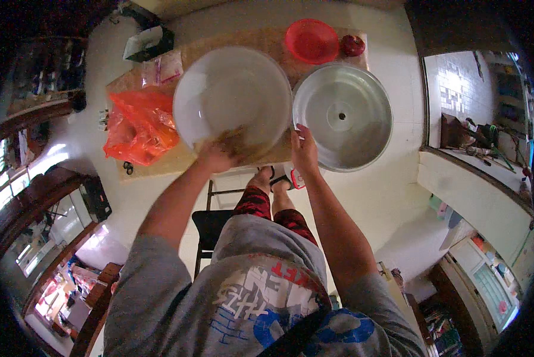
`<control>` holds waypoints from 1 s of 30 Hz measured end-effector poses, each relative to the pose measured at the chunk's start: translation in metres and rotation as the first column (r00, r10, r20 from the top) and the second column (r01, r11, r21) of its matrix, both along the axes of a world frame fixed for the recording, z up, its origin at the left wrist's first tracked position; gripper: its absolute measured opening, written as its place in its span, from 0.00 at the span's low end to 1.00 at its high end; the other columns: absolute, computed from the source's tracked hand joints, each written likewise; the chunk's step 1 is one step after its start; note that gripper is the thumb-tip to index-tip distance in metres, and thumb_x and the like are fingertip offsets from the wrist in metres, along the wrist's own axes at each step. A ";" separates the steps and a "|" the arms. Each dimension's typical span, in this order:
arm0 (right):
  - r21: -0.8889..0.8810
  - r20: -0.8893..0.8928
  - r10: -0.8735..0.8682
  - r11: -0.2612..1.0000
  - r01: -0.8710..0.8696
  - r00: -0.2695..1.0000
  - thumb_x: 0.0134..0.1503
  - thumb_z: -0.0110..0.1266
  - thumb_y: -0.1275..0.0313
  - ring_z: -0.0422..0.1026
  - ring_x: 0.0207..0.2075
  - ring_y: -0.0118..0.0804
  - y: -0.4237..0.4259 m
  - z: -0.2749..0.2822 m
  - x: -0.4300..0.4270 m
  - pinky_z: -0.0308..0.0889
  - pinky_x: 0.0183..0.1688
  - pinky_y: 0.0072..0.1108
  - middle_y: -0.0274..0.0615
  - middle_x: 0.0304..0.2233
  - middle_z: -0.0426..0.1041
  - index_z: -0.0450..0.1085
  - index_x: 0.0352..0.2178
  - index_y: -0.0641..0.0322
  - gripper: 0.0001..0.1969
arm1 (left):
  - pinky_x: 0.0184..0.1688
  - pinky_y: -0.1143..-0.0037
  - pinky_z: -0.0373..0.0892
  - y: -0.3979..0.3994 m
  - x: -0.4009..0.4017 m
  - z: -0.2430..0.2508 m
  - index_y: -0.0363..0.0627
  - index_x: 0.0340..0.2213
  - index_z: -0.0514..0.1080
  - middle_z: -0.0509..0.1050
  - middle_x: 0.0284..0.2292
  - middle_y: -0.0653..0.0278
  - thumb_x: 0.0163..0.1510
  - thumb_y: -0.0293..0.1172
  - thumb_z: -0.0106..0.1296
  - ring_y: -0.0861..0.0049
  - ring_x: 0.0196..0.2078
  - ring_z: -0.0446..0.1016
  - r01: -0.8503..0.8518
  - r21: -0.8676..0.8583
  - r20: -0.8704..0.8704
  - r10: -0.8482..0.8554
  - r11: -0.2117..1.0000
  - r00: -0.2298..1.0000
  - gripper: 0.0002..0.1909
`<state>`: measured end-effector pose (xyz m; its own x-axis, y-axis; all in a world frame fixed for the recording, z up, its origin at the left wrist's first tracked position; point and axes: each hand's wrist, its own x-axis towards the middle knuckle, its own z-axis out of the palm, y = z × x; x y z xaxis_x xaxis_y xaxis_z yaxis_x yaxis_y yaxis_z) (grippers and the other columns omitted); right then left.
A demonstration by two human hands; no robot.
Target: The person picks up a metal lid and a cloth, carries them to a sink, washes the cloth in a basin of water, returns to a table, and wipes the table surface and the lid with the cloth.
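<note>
A large translucent white plastic basin (231, 85) sits over the middle of the table. My left hand (217, 154) is at its near rim, with blurred fingers reaching into the basin's outline. Whether they grip the rim I cannot tell. To the right is a round aluminium lid or shallow pan (347, 93) with a small dark hole in its centre. It extends past the table's right and near edges. My right hand (305, 149) has its thumb and fingers around the left rim of this metal piece. A small white bit shows between the fingers, too small to identify.
An orange-red plastic bag (137, 127) lies left of the basin, with scissors (128, 168) below it. Behind are a clear zip bag (164, 67) and an open box (146, 44). A red plastic bowl (311, 40) and a red onion (353, 45) stand far right. A black chair (211, 223) is near my legs.
</note>
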<state>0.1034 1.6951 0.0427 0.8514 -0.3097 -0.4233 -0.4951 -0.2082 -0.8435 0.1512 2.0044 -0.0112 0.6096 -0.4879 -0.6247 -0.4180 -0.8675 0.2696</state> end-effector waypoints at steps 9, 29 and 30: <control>0.205 0.099 -0.095 0.976 0.073 0.991 0.77 0.54 0.64 0.81 0.46 0.35 -0.029 -0.050 -0.024 0.76 0.47 0.28 0.43 0.50 0.82 0.71 0.64 0.66 0.21 | 0.81 0.56 0.47 -0.052 0.022 -0.023 0.51 0.77 0.59 0.58 0.78 0.51 0.66 0.83 0.22 0.50 0.79 0.58 -0.197 0.292 -0.558 0.334 0.936 0.760 0.57; 0.139 -0.027 -0.110 0.984 0.113 0.994 0.72 0.60 0.72 0.80 0.47 0.37 -0.058 0.029 -0.065 0.75 0.52 0.29 0.52 0.45 0.83 0.71 0.62 0.71 0.21 | 0.75 0.51 0.61 -0.346 0.179 0.067 0.14 0.70 0.49 0.58 0.70 0.24 0.69 0.38 0.54 0.37 0.72 0.63 -0.977 -0.205 -0.390 0.911 0.058 0.136 0.44; 0.241 0.021 -0.088 0.967 0.081 0.996 0.73 0.59 0.74 0.79 0.47 0.33 -0.063 0.025 -0.065 0.74 0.51 0.27 0.50 0.44 0.83 0.72 0.61 0.72 0.19 | 0.76 0.51 0.60 -0.355 0.184 0.046 0.14 0.72 0.44 0.55 0.72 0.24 0.69 0.39 0.54 0.36 0.73 0.62 -0.971 -0.230 -0.281 0.951 0.062 0.127 0.48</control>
<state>0.0387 1.6317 0.0675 0.8404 -0.2737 -0.4679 -0.4751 0.0435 -0.8788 0.3354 1.6498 0.0345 0.6773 0.3612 -0.6409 0.7350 -0.3701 0.5682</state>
